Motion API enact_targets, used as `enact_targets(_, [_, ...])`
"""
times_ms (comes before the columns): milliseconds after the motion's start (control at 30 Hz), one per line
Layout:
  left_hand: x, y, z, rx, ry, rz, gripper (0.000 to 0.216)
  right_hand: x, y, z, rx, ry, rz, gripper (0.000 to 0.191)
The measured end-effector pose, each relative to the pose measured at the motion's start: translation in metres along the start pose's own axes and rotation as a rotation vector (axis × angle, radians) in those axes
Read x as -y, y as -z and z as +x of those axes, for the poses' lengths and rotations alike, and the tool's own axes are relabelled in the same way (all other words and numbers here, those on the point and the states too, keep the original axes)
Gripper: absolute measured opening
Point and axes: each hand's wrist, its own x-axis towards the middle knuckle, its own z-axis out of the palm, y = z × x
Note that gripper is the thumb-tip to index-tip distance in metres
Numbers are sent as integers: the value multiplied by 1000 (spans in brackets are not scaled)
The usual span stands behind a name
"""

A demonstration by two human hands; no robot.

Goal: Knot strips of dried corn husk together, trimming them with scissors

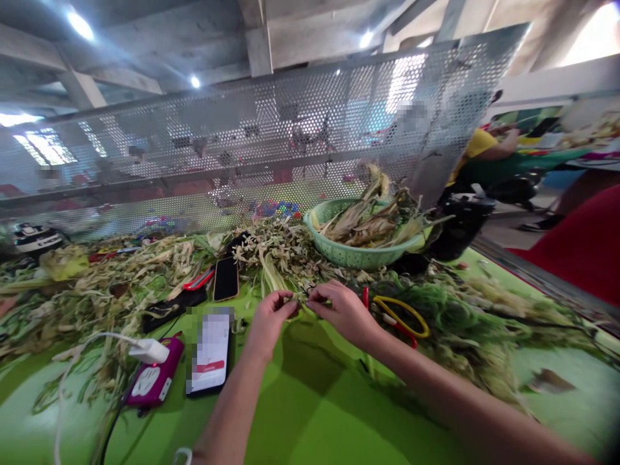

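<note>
My left hand (269, 318) and my right hand (341, 309) meet over the green table (310, 400), fingers pinched together on a small piece of dried corn husk (299, 299) between them. Just behind them lies a long heap of dried husks and leaves (271, 255). Scissors with red and yellow handles (398, 314) lie right beside my right hand.
A green basket (356, 255) of husks stands behind the heap. Left of my hands lie a lit phone (210, 352), a purple power bank (155, 380) with a white plug, and a dark phone (226, 279). A perforated metal screen (271, 142) closes the back. A person in yellow sits far right.
</note>
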Motion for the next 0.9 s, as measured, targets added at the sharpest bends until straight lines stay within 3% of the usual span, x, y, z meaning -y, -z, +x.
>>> enact_targets(167, [6, -3, -1, 50, -17, -5, 37, 3, -1, -1, -20, -46, 68, 11])
enact_targets(400, [12, -1, 0, 152, -103, 118, 29, 4, 6, 0, -68, 36, 56, 4])
enact_targets(733, [4, -13, -6, 48, 33, -180, 27, -2, -8, 0, -81, -109, 249, 11])
enact_targets(900, [5, -10, -5, 42, 70, -200, 27, -5, -10, 0, 15, -219, 500, 16])
